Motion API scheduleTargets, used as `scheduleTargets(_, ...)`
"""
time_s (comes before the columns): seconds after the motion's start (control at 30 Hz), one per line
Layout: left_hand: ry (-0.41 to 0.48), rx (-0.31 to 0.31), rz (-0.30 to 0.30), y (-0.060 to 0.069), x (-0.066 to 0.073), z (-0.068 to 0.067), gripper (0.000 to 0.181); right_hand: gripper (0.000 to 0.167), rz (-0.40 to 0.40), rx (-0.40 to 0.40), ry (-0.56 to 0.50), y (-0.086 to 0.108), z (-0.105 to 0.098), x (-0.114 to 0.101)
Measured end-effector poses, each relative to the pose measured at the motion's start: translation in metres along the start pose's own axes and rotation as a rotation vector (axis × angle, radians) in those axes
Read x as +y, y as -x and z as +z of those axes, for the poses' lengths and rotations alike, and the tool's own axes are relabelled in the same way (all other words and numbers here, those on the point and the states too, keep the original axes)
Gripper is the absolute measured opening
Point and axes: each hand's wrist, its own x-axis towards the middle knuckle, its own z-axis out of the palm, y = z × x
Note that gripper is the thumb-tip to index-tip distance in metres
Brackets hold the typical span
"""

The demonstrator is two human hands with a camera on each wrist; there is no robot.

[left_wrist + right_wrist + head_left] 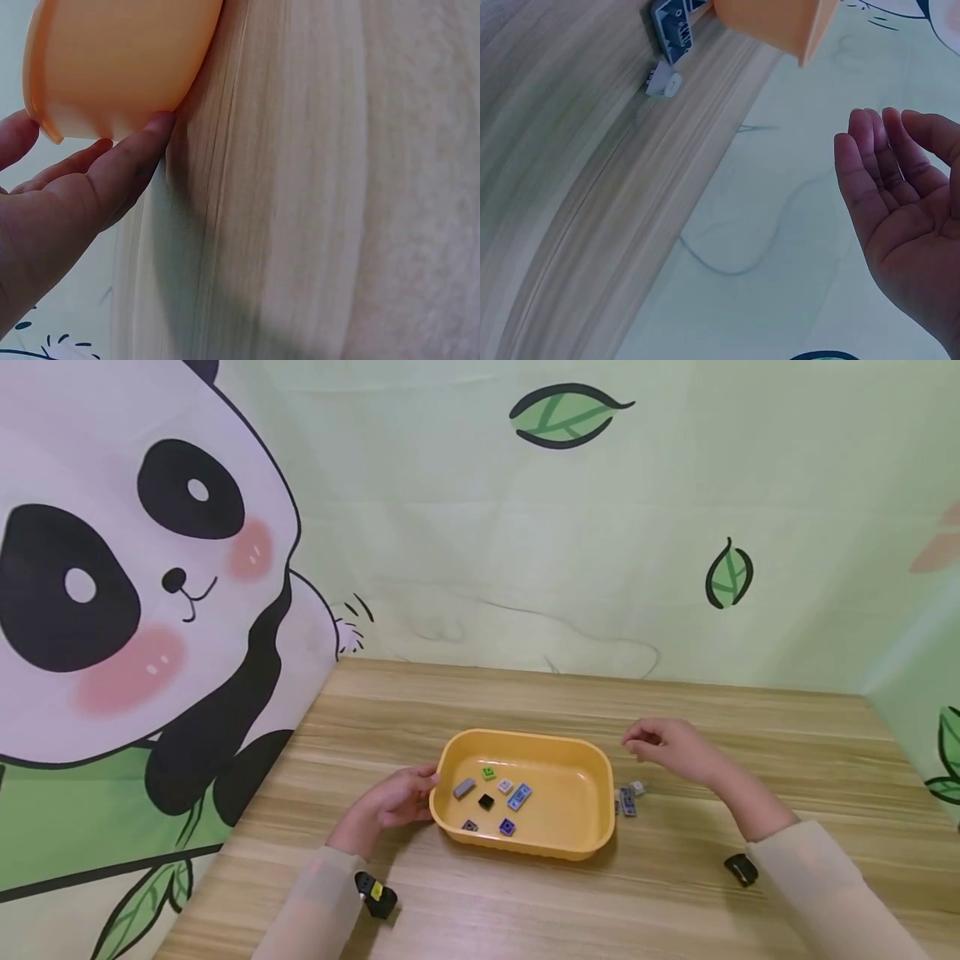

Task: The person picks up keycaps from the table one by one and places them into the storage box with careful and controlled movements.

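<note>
A yellow plastic tray (577, 793) stands on the table. My left hand (395, 797) grips its left end; in the left wrist view the fingers (120, 169) lie against the outer wall, with one fingertip at the rim. Several small building bricks lie in the tray, among them a light blue brick (520, 797), a green one (489, 772) and a grey one (464, 788). My right hand (678, 747) hovers right of the tray, loosely curled and holding nothing. Below it lie a grey-blue brick (627, 802) and a small whitish piece (664, 81).
The wood-grain table (480, 910) meets a pale green wall cloth (450, 527) printed with a panda and leaves. A black object with a yellow patch (377, 895) shows beside the left sleeve, and another black object (741, 869) beside the right sleeve.
</note>
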Motion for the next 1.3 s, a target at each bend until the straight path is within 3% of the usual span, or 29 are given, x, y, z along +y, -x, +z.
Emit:
scheduleTargets(0.2,-0.018,-0.001,0.016,0.0,0.004,0.0,0.059,0.026,-0.001,-0.058,0.019,-0.002,0.001,0.015)
scheduleTargets(0.5,0.014,-0.089,0.073,-0.004,-0.002,-0.013,0.077,0.045,-0.027,-0.162,0.048,0.004,0.004,0.041)
scheduleTargets(0.67,-0.013,-0.047,0.044,-0.003,0.0,-0.005,0.066,0.053,-0.009,-0.17,0.049,0.007,0.011,0.049)
scheduleTargets(0.83,-0.016,-0.019,0.028,-0.002,0.005,0.001,0.059,0.052,-0.027,-0.153,0.054,0.005,0.02,0.056)
scheduleTargets(1.07,-0.024,-0.016,0.008,-0.005,0.003,-0.001,0.059,0.048,0.024,-0.17,0.09,0.002,0.032,0.065)
scheduleTargets(1.3,-0.003,-0.025,0.019,-0.003,-0.001,-0.004,0.06,0.037,-0.05,-0.161,0.137,-0.003,0.041,0.076)
